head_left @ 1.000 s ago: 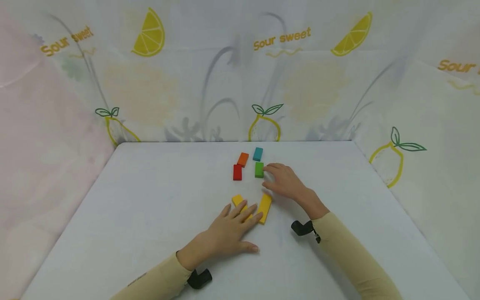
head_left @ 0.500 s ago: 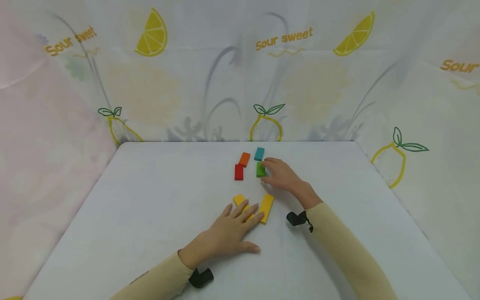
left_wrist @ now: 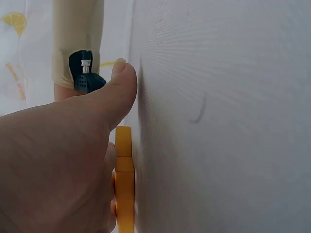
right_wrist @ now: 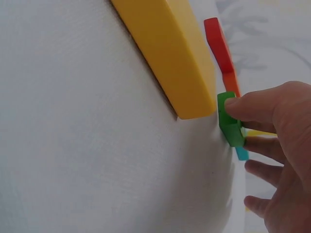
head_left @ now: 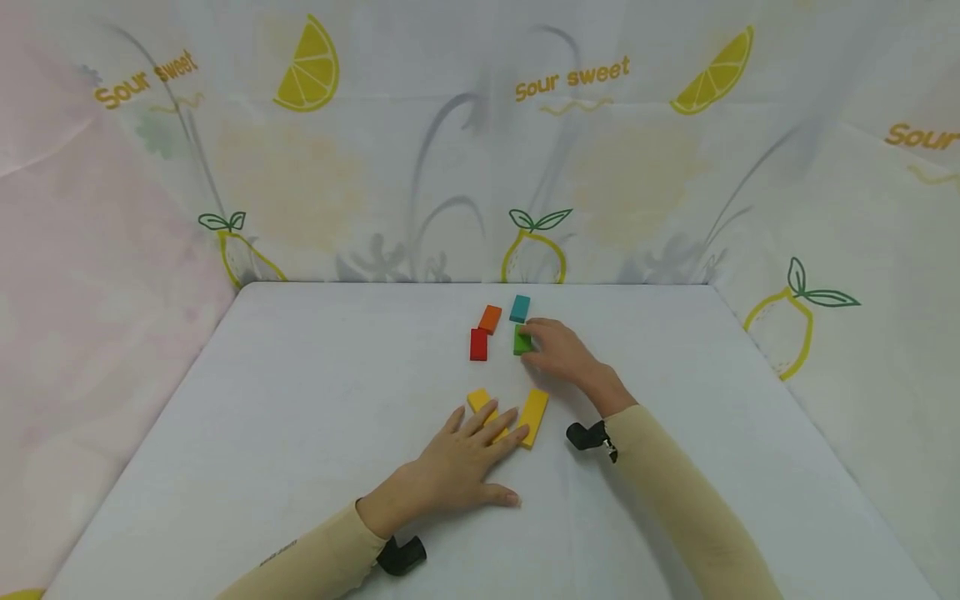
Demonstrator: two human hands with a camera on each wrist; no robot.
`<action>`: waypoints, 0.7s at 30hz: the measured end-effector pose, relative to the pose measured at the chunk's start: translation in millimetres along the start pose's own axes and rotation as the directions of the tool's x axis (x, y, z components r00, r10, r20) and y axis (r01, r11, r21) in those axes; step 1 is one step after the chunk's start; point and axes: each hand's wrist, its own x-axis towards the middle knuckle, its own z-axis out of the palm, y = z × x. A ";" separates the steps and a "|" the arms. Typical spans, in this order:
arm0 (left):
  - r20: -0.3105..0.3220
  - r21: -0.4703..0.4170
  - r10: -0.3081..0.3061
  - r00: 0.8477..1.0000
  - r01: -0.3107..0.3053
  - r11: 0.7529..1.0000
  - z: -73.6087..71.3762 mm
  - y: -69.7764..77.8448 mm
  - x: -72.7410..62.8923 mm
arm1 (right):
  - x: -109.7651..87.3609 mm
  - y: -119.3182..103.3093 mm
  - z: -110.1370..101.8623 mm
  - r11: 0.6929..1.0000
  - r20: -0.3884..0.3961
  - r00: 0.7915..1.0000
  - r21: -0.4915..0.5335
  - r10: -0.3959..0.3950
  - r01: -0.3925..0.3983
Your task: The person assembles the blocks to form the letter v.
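Note:
My left hand (head_left: pixel 461 467) lies flat with spread fingers over two yellow blocks. The left yellow block (head_left: pixel 477 398) is partly hidden under the fingers; the right yellow block (head_left: pixel 534 417) is touched near its lower end. Those blocks slant toward each other at their near ends. Farther back, my right hand (head_left: pixel 562 350) pinches a small green block (head_left: pixel 521 343). In the right wrist view, the thumb presses the green block's (right_wrist: pixel 224 119) near end, with the fingers behind it. The green block appears to lie on the table.
Left of the green block, a red block (head_left: pixel 478 345) touches an orange block (head_left: pixel 491 320) at a corner. A blue block (head_left: pixel 520 308) lies just behind the green one. All are on a white table (head_left: pixel 300 400), backed by a lemon-print cloth (head_left: pixel 420 167).
My right hand has moved slightly left and forward, from beside the green block to a pinch on it. The left hand stays where it was on the yellow blocks.

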 end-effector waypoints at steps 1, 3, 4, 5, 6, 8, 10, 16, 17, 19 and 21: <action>0.001 -0.001 -0.002 1.000 0.002 1.000 -0.2 0.2 -0.2 | 0.1 -0.5 -0.2 1.000 -0.003 1.000 0.002 -0.003 0.003; 0.002 0.000 -0.003 1.000 0.003 1.000 -0.2 0.3 -0.3 | 1.3 -1.5 -0.8 1.000 -0.007 1.000 0.000 -0.009 0.009; 0.002 -0.001 -0.004 1.000 0.004 1.000 -0.6 0.4 -0.5 | 1.7 -2.4 -1.3 1.000 -0.008 1.000 0.002 -0.007 0.007; 0.001 -0.001 -0.003 1.000 0.003 1.000 -0.7 0.3 -0.5 | 2.2 -3.3 -1.8 1.000 -0.008 1.000 0.004 0.000 0.000; 0.001 -0.001 -0.002 1.000 0.002 1.000 -0.9 0.3 -0.6 | 2.7 -3.9 -2.1 1.000 -0.007 1.000 0.004 0.005 -0.005; -0.003 -0.001 0.000 1.000 0.000 1.000 -1.6 0.3 -0.9 | 3.6 -5.0 -2.9 1.000 -0.003 1.000 0.004 0.016 -0.016; -0.006 -0.004 0.001 1.000 -0.001 1.000 -2.6 0.3 -1.2 | 4.3 -5.2 -3.1 1.000 0.001 1.000 0.005 0.024 -0.024; 0.005 -0.018 -0.005 1.000 0.005 1.000 -4.0 0.2 -1.1 | 6.3 -3.6 -0.9 0.999 0.014 0.999 0.016 0.038 -0.039; 0.006 -0.020 -0.005 1.000 0.006 1.000 -4.2 0.2 -1.1 | 6.5 -3.2 -0.4 0.999 0.015 0.999 0.018 0.041 -0.042; 0.005 -0.021 -0.005 1.000 0.006 1.000 -3.9 0.1 -1.0 | 6.7 -2.6 0.4 0.999 0.016 0.999 0.024 0.044 -0.045; 0.001 -0.015 -0.005 1.000 0.005 1.000 -3.6 -0.1 -0.8 | 6.8 -2.1 0.8 0.998 0.017 0.999 0.030 0.049 -0.049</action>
